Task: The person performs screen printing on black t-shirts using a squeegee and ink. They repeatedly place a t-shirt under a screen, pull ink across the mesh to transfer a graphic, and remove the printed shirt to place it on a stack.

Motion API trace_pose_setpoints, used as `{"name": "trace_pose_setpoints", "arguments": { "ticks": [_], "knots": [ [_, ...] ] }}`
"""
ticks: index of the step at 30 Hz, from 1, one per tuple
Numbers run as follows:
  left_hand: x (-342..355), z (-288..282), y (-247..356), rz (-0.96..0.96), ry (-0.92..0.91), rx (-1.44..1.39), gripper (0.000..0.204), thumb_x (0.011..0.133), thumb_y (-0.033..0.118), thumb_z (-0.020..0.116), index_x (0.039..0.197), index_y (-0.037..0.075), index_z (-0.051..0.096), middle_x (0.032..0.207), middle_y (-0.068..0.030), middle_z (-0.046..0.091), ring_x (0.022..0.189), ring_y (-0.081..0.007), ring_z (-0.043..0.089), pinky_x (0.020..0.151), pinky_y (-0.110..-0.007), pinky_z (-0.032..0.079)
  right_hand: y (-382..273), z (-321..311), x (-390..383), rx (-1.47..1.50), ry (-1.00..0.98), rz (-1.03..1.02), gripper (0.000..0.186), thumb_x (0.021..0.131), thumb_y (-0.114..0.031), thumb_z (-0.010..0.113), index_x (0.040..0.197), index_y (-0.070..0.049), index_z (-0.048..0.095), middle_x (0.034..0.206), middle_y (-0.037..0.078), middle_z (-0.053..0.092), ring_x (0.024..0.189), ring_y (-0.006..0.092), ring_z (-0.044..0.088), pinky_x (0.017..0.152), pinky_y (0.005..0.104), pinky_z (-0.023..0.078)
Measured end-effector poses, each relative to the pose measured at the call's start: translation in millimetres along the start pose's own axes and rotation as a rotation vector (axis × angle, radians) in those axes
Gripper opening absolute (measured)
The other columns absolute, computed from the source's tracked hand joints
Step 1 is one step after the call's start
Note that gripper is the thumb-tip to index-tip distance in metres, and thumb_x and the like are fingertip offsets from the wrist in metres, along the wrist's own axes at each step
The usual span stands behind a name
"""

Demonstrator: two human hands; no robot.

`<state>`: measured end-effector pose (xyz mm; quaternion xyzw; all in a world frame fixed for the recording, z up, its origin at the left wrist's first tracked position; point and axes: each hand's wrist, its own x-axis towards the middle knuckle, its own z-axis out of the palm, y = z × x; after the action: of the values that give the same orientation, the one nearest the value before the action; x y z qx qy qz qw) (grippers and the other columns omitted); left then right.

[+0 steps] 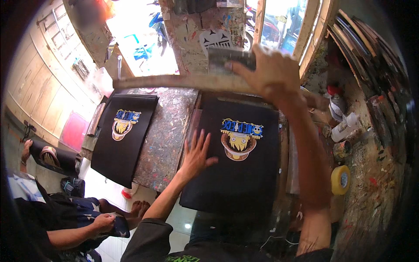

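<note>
My right hand (276,72), slightly blurred, grips a grey, flat-sided squeegee (218,57), with the thumb laid along it. Under that wrist a long wooden frame bar (174,81) runs across, raised above the bench. My left hand (196,153) is empty, fingers spread, over the left side of a black printed fabric piece (231,183). A cartoon face in a hat with blue lettering above it forms the print (239,142); it appears upside down to me. To the left, a stack of black pieces (118,157) bears the same design.
A paint-stained bench (168,126) lies between the black pieces. On the right are a yellow tape roll (340,180), a white bottle (345,126), a tin (342,149) and several stacked frames (371,52). A co-worker (83,222) sits at lower left, with a printed black piece (56,159) nearby.
</note>
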<state>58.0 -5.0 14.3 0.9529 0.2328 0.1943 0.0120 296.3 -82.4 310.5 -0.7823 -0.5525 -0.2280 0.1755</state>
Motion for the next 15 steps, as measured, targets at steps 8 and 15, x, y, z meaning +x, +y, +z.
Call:
{"name": "trace_pose_setpoints", "arguments": {
  "ticks": [8,15],
  "knots": [
    [45,9,-24,-0.133,0.102,-0.294,0.051,0.088,0.036,0.078,0.132,0.012,0.067,0.149,-0.0169,0.055,0.143,-0.0370,0.045,0.119,-0.063,0.028,28,-5,62,-0.047,-0.052,0.011,0.085,0.084,-0.081,0.057,0.111,-0.003,0.076,0.101,0.025,0.075,0.098,0.0393,0.073,0.091,0.0494,0.054],
    [177,57,-105,-0.251,0.224,-0.741,0.019,0.089,0.017,0.075,0.102,0.003,0.074,0.096,-0.0165,0.077,0.089,-0.0327,0.073,0.083,-0.038,0.056,39,-10,81,-0.126,-0.105,0.101,0.092,0.083,-0.084,0.054,0.114,0.000,0.073,0.107,0.028,0.072,0.105,0.0413,0.070,0.093,0.0490,0.052]
  ]
}}
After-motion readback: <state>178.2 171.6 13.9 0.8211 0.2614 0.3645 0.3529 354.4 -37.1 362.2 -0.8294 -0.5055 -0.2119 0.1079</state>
